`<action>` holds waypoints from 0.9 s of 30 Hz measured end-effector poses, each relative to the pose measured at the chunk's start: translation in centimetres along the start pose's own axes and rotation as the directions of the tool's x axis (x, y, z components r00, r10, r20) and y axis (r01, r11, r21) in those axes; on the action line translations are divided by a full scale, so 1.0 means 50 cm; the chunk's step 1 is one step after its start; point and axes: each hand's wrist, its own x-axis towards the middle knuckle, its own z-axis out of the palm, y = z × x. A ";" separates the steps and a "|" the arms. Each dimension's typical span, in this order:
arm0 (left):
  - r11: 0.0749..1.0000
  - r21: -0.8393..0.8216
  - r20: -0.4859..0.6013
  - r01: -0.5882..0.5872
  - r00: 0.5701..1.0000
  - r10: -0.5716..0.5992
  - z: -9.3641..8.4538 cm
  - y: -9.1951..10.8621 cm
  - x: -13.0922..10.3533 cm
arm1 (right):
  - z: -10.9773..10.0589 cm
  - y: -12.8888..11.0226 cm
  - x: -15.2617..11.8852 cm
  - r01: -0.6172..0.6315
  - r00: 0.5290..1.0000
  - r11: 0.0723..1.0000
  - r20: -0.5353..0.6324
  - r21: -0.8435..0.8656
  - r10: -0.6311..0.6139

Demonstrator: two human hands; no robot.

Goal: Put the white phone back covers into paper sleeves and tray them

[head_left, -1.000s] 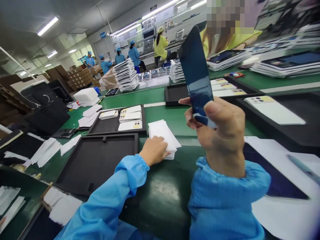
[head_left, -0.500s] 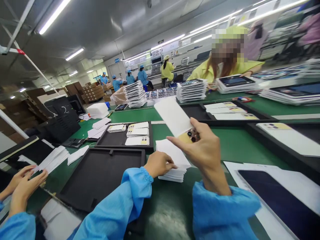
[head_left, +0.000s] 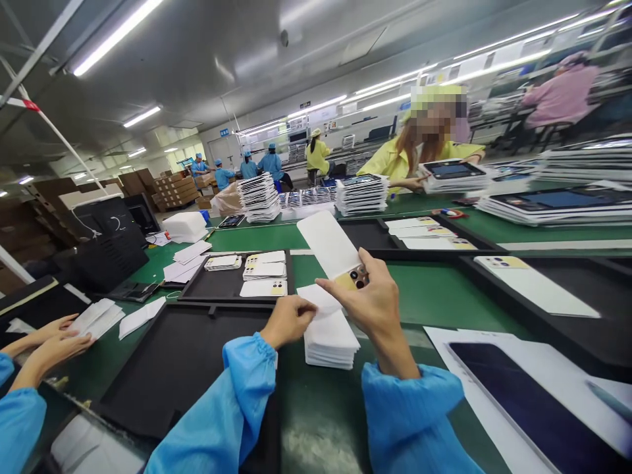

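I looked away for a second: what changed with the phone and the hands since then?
The right hand turned the white phone with the gold camera block from dark screen facing the camera to its white back, and lowered it. The left hand now pinches the top sheet of the white sleeve stack. Black trays unchanged.

Phone back (head_left: 330,245): smooth matt white, glossy camera lenses. Sleeve stack (head_left: 330,336): thin white paper-like film. Tray (head_left: 182,368): matt black. Belt (head_left: 434,296): green, slightly shiny.

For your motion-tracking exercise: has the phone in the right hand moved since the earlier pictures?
Yes. The phone in the right hand has come down and been turned, white back now showing, close above the sleeve stack.
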 end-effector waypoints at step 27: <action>0.825 -0.304 -0.483 0.475 0.670 -0.564 -0.101 -0.257 -0.159 | 0.133 -0.105 -0.174 0.470 0.719 0.740 0.695 -0.481 -0.005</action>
